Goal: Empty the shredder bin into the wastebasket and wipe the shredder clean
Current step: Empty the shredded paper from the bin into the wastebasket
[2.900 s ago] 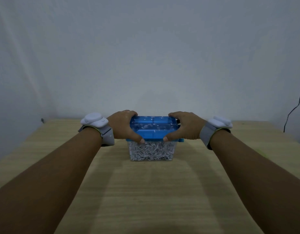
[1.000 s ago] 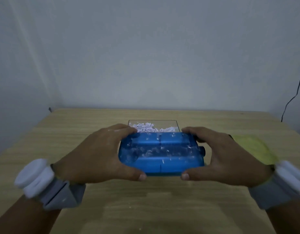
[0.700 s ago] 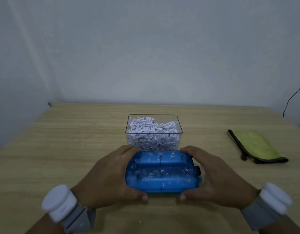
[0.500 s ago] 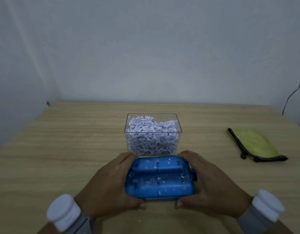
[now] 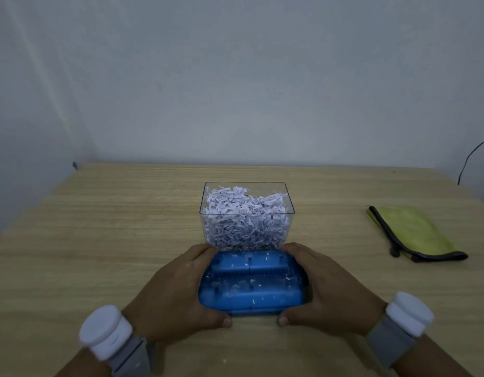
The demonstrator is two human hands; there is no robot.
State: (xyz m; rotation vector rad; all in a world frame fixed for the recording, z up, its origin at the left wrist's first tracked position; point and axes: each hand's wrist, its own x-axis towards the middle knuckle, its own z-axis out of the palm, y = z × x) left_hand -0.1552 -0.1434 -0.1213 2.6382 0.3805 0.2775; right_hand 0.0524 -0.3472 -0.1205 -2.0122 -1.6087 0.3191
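Note:
The blue shredder top, speckled with paper bits, lies on the wooden table just in front of the bin. My left hand grips its left end and my right hand grips its right end. Behind it stands the clear shredder bin, uncovered and packed with white shredded paper. The wastebasket is out of sight.
A folded yellow-green cloth with a dark edge lies on the table to the right. A black cable hangs down the wall at the far right. The table meets the wall behind the bin.
Both hands lifted the blue top off the bin, brought it toward me and lowered it onto the table in front of the bin. The bin now stands uncovered.

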